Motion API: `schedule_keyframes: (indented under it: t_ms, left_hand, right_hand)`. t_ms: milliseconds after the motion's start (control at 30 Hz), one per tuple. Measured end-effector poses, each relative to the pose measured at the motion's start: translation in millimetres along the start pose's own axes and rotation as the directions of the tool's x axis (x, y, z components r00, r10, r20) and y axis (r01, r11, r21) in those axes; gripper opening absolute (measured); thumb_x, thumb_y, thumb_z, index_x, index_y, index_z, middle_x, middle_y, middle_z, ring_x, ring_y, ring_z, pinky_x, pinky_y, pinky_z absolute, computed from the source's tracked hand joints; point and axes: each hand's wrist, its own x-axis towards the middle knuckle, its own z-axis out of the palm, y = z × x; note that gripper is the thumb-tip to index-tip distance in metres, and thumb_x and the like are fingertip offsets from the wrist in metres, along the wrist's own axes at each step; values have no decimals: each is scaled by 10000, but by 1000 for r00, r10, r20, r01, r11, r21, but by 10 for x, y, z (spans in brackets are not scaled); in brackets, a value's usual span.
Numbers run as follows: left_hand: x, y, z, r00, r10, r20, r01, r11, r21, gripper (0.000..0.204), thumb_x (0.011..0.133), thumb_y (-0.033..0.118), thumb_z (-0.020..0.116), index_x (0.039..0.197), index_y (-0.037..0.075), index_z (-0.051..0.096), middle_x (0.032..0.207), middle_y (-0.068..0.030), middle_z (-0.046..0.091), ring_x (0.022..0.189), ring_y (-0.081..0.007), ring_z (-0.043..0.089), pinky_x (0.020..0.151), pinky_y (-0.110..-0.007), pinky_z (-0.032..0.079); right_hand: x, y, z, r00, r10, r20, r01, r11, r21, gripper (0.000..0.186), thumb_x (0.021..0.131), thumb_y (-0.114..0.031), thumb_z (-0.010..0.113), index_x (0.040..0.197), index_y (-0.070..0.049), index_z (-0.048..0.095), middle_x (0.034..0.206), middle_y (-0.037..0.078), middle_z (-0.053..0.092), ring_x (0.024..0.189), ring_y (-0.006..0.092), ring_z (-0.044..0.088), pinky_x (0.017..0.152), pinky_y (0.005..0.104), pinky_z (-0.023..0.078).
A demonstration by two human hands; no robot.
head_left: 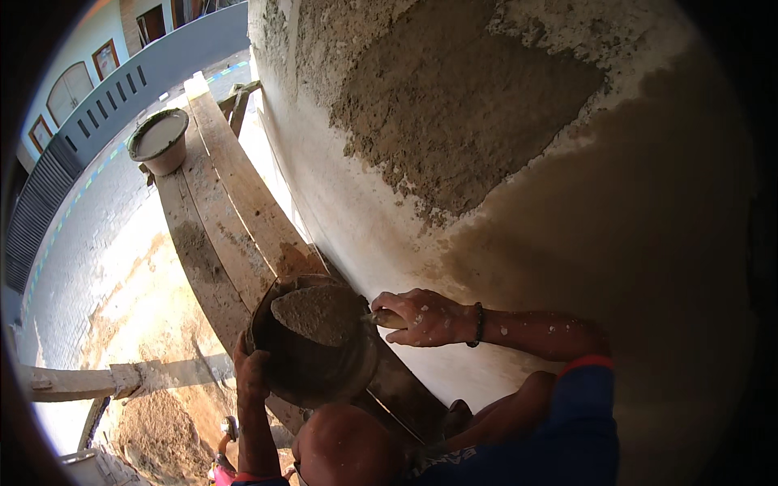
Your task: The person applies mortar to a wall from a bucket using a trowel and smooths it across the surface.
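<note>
My right hand is wrapped round the handle of a trowel, low above a dark bucket. A leaf-shaped load of grey mortar sits where the blade extends over the bucket, largely covering it. My left hand grips the bucket's left rim, and the bucket appears tilted on the planks. How much mortar lies inside is hard to see in the shadow. Beside my hands rises a wall, with a rough patch of wet mortar on its upper part.
Narrow wooden planks form a raised platform along the wall. A second bucket of grey mix stands at their far end. Below left are a timber beam, a sand heap and another person, partly visible.
</note>
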Motion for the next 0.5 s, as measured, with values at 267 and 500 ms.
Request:
schedule_keyframes:
  t_ms: [267,500]
  left_hand:
    - [-13,-17,-55,1000,-23,11,23,1000,3,603,694,76,664,1272,-16,518,1138,-128,642,1013,-247,636,935,-382,518]
    - [-276,223,-313,994,8,-106,-4,999,39,594,692,64,673,1264,-6,527,1136,-126,643,999,-247,633,935,-389,513]
  right_hand:
    - [-297,-907,-1787,981,-150,-125,128,978,-167,399,768,-116,725,1100,4,540,994,190,637,917,362,638,793,436,499]
    - [-17,-390,-2556,986,20,-163,66,862,502,444,911,-179,689,1263,55,550,834,78,666,601,113,605,537,267,503]
